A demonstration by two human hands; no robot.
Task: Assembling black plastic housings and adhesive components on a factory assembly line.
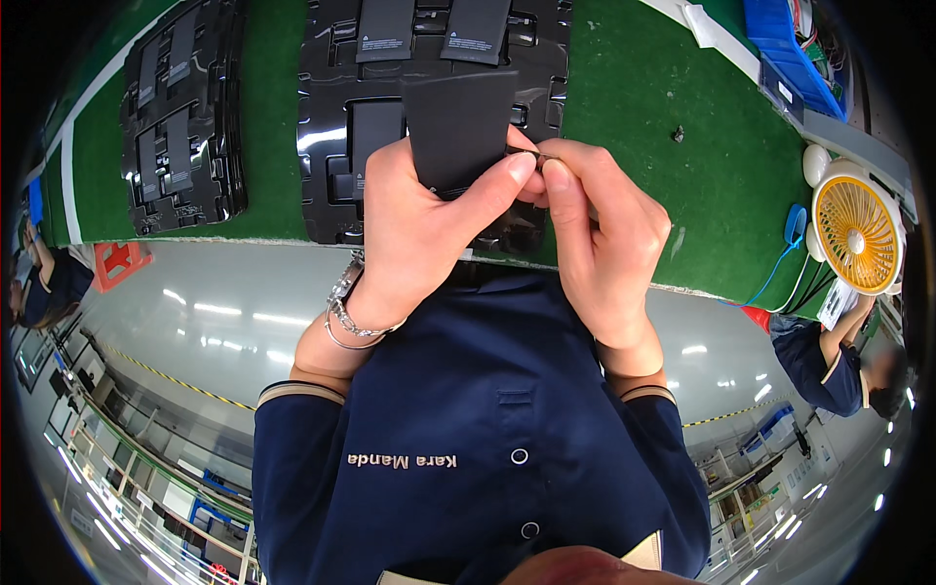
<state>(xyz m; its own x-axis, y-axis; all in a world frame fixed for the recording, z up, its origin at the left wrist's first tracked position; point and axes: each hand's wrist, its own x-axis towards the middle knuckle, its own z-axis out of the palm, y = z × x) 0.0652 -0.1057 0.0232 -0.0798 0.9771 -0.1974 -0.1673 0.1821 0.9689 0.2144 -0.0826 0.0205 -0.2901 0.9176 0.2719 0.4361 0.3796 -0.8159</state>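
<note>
A flat, black rectangular battery pack (460,127) is held up over the tray by my left hand (419,219), its fingers behind and its thumb along the right edge. At that edge, my right hand (614,214) pinches a small dark tab (539,156) between thumb and forefinger. The tab's far end is hidden by the fingertips. Under my hands lies a black moulded plastic tray (327,210). More flat black packs sit in its pockets, among them one at the top left (385,29) and one at the top right (475,29).
A stack of black trays (234,166) with packs stands on the left of the green bench top (624,127). At the right are a yellow-and-white fan (856,239), a blue bin (795,49) and a blue cable (780,263). Other people (824,361) sit at both sides.
</note>
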